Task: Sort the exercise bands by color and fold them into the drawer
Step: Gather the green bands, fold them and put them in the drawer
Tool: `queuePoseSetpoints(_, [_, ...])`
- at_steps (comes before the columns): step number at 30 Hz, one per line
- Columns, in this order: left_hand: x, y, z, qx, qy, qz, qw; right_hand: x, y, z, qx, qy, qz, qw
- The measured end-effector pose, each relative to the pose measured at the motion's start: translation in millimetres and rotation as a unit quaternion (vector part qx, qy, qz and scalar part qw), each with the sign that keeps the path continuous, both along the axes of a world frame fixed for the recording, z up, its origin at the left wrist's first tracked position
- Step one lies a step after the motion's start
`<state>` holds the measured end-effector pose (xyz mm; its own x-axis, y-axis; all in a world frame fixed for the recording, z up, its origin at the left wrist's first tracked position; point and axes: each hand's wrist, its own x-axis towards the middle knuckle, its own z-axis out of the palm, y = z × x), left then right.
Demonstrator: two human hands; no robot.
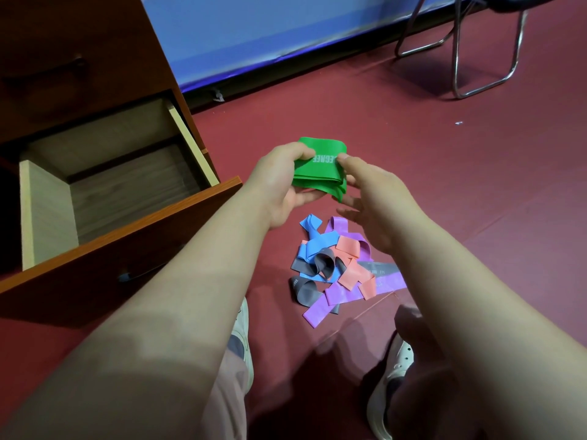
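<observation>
A folded green band [320, 168] with white lettering is held above the red floor. My left hand [282, 182] grips its left side, thumb on top and fingers beneath. My right hand [371, 201] pinches its right edge with the thumb, the other fingers spread loosely below. Under my hands lies a tangled pile of bands [343, 268]: blue [313, 244], purple [341, 295], salmon pink [354, 268] and grey [305, 290]. The open drawer [120, 185] at the left shows a bare wooden bottom.
The drawer's brown front [133, 246] juts out toward my left forearm. A metal chair frame [457, 49] stands at the back right, and a blue mat [286, 30] runs along the far wall. My two shoes [392, 379] rest on the floor near the pile.
</observation>
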<state>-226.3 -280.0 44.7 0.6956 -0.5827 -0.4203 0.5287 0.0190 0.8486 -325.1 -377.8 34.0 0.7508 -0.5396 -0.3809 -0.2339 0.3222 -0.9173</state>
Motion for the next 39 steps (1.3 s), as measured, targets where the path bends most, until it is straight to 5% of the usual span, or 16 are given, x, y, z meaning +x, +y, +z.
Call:
queuePoseSetpoints(24, [-2.0, -1.1, -3.9, 0.017, 0.006, -0.005, 1.000, 4.4, 1.7, 4.1, 0.089, -0.064, -0.079, 0.991])
queuePoseSetpoints(39, [-2.5, -0.2, -4.5, 0.026, 0.013, -0.008, 1.000, 3.2, 5.3, 4.8, -0.073, -0.046, -0.136, 0.987])
